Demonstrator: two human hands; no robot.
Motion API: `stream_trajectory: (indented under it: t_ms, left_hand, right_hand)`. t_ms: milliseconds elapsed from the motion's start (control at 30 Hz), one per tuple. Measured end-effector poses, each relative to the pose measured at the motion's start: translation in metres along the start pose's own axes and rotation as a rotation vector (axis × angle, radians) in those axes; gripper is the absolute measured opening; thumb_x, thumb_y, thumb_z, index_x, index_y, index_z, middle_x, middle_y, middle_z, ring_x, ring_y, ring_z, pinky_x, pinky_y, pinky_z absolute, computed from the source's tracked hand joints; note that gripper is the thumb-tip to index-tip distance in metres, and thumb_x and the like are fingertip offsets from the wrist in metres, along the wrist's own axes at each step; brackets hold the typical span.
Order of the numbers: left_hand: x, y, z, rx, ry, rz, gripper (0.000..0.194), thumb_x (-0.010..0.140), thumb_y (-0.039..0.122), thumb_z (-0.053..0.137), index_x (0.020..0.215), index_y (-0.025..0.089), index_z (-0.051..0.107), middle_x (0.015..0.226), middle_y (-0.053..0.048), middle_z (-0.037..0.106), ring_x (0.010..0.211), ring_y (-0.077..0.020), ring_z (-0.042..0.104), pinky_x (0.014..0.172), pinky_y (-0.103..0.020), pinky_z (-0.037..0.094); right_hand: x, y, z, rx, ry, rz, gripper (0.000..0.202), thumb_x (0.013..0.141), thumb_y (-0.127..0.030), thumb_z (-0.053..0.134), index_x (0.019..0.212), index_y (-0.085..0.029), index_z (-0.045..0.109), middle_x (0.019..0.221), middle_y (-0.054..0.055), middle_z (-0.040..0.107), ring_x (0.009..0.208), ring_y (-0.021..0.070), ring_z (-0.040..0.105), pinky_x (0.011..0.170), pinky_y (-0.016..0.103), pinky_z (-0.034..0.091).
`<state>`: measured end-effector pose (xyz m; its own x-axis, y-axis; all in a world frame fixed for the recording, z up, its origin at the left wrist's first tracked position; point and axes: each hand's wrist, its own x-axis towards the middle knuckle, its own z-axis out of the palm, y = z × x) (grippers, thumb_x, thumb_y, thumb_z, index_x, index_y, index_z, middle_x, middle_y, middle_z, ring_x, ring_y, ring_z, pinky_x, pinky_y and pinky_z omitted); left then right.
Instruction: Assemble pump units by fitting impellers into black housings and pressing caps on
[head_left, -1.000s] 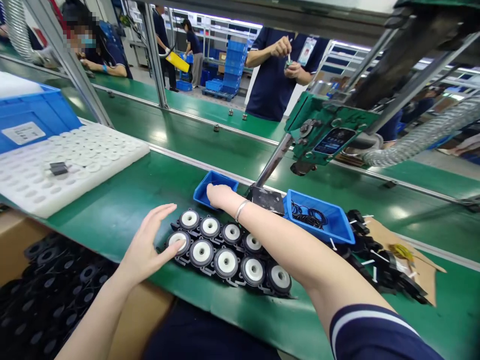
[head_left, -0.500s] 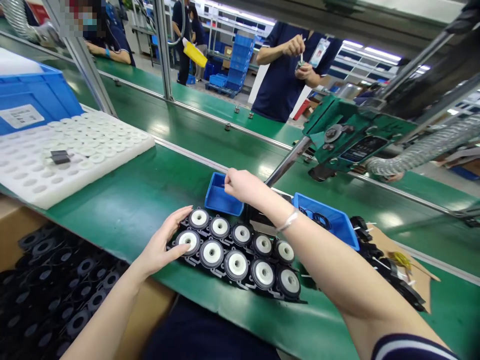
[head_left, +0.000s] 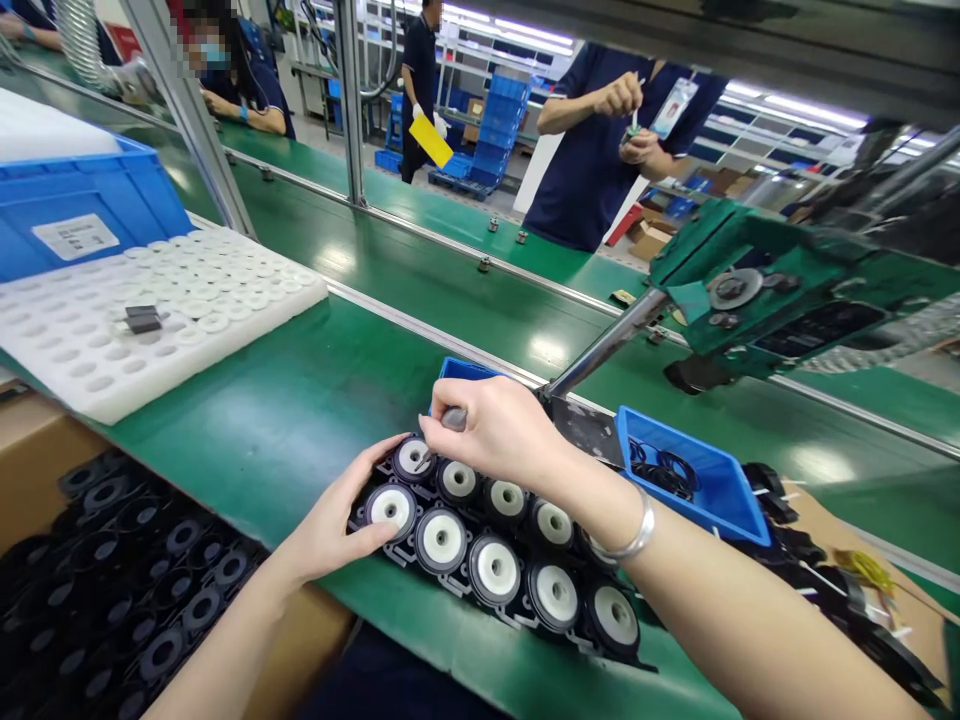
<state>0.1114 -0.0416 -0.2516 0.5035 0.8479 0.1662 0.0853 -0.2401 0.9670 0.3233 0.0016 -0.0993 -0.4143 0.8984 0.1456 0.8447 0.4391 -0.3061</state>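
Observation:
Two rows of black round parts (head_left: 440, 540) with white ringed centres, like small speakers, lie side by side in front of me. My left hand (head_left: 337, 510) is curved around the left end of the rows, thumb on the front-left part and fingers by the back-left one. My right hand (head_left: 491, 425) is closed around a tool with a dark rounded handle end (head_left: 454, 418); its thin tip appears at the white centre of the back-left part. The fist and forearm hide some back-row parts. Behind that fist, a small blue bin (head_left: 465, 368) is partly covered.
A white foam tray (head_left: 112, 400) of white rings lies left, beside a blue crate (head_left: 82, 205). Right stands a blue bin (head_left: 727, 490) of black rings. A green machine head (head_left: 795, 290) overhangs the bench. A co-worker (head_left: 592, 170) stands across; black parts fill a box (head_left: 315, 620) below.
My right hand has moved from the small blue bin to the back-left round part, and a tool handle now shows in it. My left hand stays at the rows' end. The view has shifted.

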Motion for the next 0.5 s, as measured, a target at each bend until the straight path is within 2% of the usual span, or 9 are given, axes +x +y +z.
stream_trajectory:
  t_ms: [133,333,500]
  left_hand:
    - [-0.001,-0.002,0.000,0.013,-0.015,-0.014,0.081,0.088,0.049,0.065,0.155,0.027,0.026,0.162,-0.013,0.032,0.147,-0.0359,0.036,0.120,-0.052,0.034]
    - [-0.002,-0.005,-0.001,-0.007,-0.025,-0.021,0.084,0.088,0.048,0.066,0.156,0.029,0.021,0.164,-0.011,0.028,0.148,-0.0354,0.033,0.122,-0.051,0.032]
    - [-0.003,-0.004,-0.001,-0.014,-0.034,-0.038,0.086,0.087,0.048,0.067,0.157,0.030,0.020,0.164,-0.009,0.028,0.149,-0.0356,0.032,0.122,-0.051,0.031]
  right_hand:
    - [0.002,0.002,0.002,-0.072,0.091,-0.025,0.018,0.083,-0.032,0.059,0.068,-0.021,0.061,0.054,-0.005,0.056,0.051,0.0086,0.044,0.053,0.023,0.020]
    - [0.004,0.006,0.015,-0.153,0.139,-0.127,0.022,0.087,-0.032,0.055,0.068,-0.020,0.056,0.053,-0.004,0.056,0.049,0.0087,0.044,0.052,0.023,0.018]
    - [0.003,0.009,0.008,-0.119,0.190,-0.122,0.022,0.087,-0.030,0.056,0.068,-0.019,0.056,0.051,-0.005,0.053,0.048,0.0076,0.043,0.052,0.023,0.019]
